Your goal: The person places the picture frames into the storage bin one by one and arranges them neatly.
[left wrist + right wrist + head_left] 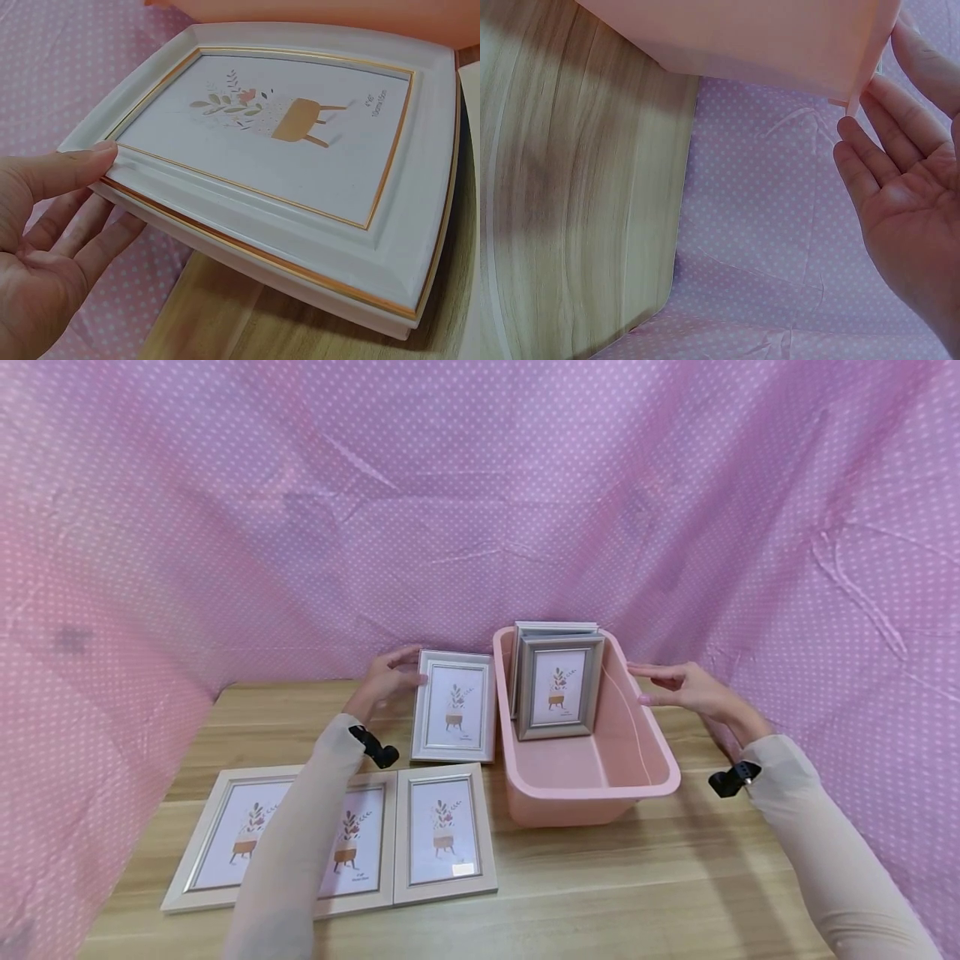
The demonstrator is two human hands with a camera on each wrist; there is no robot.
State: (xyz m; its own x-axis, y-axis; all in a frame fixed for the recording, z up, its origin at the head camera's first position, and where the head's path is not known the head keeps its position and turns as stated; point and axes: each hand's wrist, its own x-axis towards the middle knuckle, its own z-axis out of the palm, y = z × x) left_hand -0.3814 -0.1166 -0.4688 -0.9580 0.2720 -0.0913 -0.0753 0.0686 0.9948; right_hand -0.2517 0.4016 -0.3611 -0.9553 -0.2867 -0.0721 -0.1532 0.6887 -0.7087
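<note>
My left hand (386,681) pinches the upper left edge of a white picture frame (456,706), thumb on its front border and fingers beneath. In the left wrist view this frame (292,120) is tilted, with thin gold trim around a flower-pot print. My right hand (686,691) touches the right rim of a pink plastic bin (592,792); in the right wrist view its fingers (900,127) stretch out against the bin's edge. Inside the bin, a grey-brown picture frame (558,689) leans toward the far end, with a lighter silvery-edged frame (555,627) behind it.
Pale wooden picture frames (444,827) lie side by side at the front left of the wooden table (600,893), partly covered by my left sleeve. A pink polka-dot cloth (450,527) hangs behind and around the table.
</note>
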